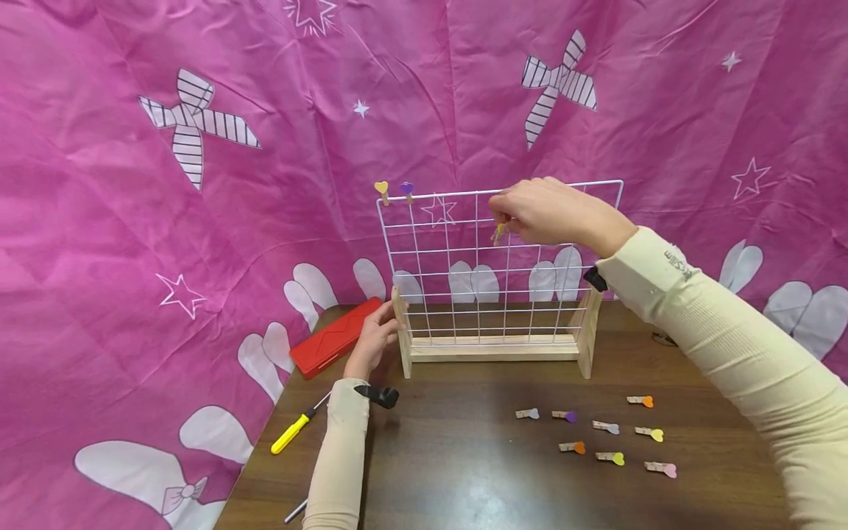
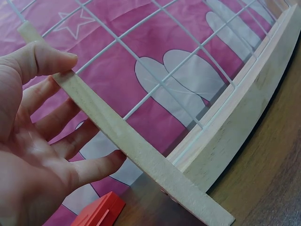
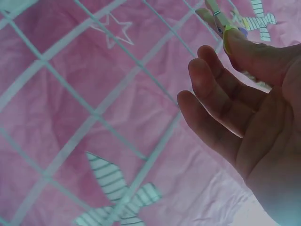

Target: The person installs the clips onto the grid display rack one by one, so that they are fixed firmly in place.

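A white wire grid rack (image 1: 476, 251) stands on a wooden base (image 1: 493, 352). My left hand (image 1: 376, 338) grips the rack's left wooden upright (image 2: 110, 120), thumb at its front and fingertips along its far edge. In front of the grid, a little below its top wire, my right hand (image 1: 556, 211) pinches a small wooden clothespin (image 1: 498, 235) by its yellow-green heart (image 3: 227, 41) between thumb and index finger. The other right fingers are loosely bent. A yellow-heart clothespin (image 1: 382, 191) and a purple-heart clothespin (image 1: 407, 191) are clipped on the top wire at the left.
Several heart clothespins, among them an orange one (image 1: 640, 401) and a pink one (image 1: 661, 469), lie on the table (image 1: 457, 449) at the right. A red case (image 1: 336, 338) and a yellow-handled screwdriver (image 1: 291, 433) lie on the left. A pink curtain (image 1: 285, 199) hangs behind.
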The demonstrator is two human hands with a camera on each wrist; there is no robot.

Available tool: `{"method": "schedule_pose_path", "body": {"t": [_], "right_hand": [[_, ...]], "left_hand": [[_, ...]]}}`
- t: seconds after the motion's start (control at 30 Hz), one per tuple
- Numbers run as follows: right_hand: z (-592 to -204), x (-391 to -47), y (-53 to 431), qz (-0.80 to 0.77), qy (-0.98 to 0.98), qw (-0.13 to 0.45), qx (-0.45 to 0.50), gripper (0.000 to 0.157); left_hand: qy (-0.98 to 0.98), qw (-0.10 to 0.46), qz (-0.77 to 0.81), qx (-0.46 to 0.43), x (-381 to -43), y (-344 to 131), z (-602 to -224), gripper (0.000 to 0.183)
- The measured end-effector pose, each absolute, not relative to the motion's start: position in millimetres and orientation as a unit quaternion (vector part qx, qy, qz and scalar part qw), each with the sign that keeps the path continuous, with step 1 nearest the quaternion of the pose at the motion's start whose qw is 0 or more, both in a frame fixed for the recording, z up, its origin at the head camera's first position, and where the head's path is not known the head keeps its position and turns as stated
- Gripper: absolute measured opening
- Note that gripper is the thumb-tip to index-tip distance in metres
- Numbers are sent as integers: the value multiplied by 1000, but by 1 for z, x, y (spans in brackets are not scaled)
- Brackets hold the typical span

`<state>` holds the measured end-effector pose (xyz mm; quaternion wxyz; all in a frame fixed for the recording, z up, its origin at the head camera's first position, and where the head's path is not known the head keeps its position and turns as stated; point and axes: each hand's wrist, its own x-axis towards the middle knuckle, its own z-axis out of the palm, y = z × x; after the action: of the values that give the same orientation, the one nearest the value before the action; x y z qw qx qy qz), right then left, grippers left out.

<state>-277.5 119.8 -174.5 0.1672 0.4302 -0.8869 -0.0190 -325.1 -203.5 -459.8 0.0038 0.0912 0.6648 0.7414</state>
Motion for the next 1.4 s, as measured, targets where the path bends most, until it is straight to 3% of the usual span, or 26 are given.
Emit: {"method": "schedule_pose_path", "body": {"t": [0.13, 0.37, 0.9, 1.4], "right_hand": [[-152, -282, 104, -36, -893, 166, 416, 13], [-131, -293, 76, -42, -892, 172, 415, 17], [-116, -315, 27, -68, -879, 207, 424, 14], [-120, -322, 20, -79, -894, 180, 402, 8]], "left_hand": [[660, 8, 745, 94, -325, -204, -460, 45], [658, -1, 747, 99, -324, -203, -461, 46], [670, 17, 734, 114, -321, -205, -455, 48], [664, 1, 739, 114, -325, -205, -462, 51]]}}
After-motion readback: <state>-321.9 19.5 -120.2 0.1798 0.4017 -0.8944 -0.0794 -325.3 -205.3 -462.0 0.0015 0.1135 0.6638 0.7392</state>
